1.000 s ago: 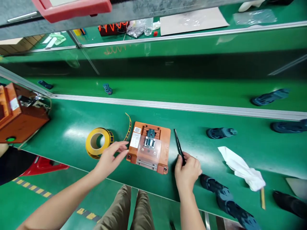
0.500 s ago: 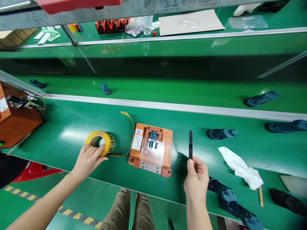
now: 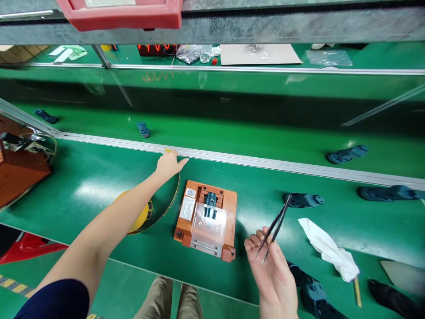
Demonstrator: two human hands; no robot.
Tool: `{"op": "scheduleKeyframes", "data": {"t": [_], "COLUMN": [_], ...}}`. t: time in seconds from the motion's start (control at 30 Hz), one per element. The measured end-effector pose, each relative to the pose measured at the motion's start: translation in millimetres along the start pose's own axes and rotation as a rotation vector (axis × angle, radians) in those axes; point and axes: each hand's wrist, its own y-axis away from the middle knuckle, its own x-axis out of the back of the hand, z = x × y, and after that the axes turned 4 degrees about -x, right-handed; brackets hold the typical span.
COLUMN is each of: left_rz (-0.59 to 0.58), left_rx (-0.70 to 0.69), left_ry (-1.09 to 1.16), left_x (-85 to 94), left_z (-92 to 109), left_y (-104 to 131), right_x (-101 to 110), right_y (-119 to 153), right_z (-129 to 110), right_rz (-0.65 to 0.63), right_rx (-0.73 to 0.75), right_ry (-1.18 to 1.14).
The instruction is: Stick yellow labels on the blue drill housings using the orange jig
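Observation:
My left hand [image 3: 168, 165] is at the free end of a yellow strip [image 3: 168, 150], near the silver rail. Its thumb sticks out apart from the other fingers, which are partly hidden. That strip curves back to a yellow tape roll [image 3: 143, 217], half covered by my forearm. Black tweezers [image 3: 278, 221] are in my right hand [image 3: 274, 270], palm up, their joined end pointing away from me and their two points apart over my fingers. Between my hands sits an orange fixture [image 3: 229, 212] with a dark blue plastic part [image 3: 210, 203] under its clear plate [image 3: 207, 226].
Several dark blue plastic housings [image 3: 304, 200] lie at the right and beyond the silver rail [image 3: 226, 160]. A white cloth [image 3: 328, 248] is right of my right hand. An orange machine [image 3: 23, 173] stands at the left. A grey beam [image 3: 282, 22] crosses overhead.
My left hand has left the tape roll and moved forward and right to the strip's end. My right hand has turned palm up, tilting the tweezers and showing both arms.

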Motion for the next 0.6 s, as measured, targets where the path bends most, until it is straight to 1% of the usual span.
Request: {"op": "scheduleKeyframes", "data": {"t": [0.07, 0.13, 0.17, 0.27, 0.3, 0.37, 0.47, 0.6], "left_rz": [0.023, 0.065, 0.086, 0.12, 0.114, 0.088, 0.071, 0.084], "left_rx": [0.044, 0.046, 0.042, 0.024, 0.031, 0.07, 0.122, 0.069], "left_ry": [0.074, 0.167, 0.275, 0.726, 0.84, 0.943, 0.974, 0.934], "left_x": [3.4, 10.7, 15.1, 27.2, 30.1, 33.4, 32.1, 25.4], "left_z": [-8.9, -19.8, -24.8, -34.3, -35.5, -35.8, -35.1, -36.9], "left_y": [-0.8, 10.8, 20.2, 56.1, 68.7, 91.8, 118.1, 136.8], "right_x": [4.2, 6.0, 5.3, -3.9, -9.2, -22.7, -49.6, -93.4], "right_y": [2.1, 3.3, 3.6, 2.5, 1.4, -1.7, -7.2, -13.5], "right_z": [0.2, 0.4, 0.4, 0.4, 0.6, 1.8, 6.6, 19.0], "right_rz": [-0.006, -0.011, -0.012, -0.043, -0.064, -0.116, -0.193, -0.303], "right_rx": [-0.02, -0.041, -0.046, -0.041, -0.032, 0.002, 0.069, 0.104], "right_ry": [0.01, 0.025, 0.03, 0.057, 0.078, 0.144, 0.274, 0.4]}}
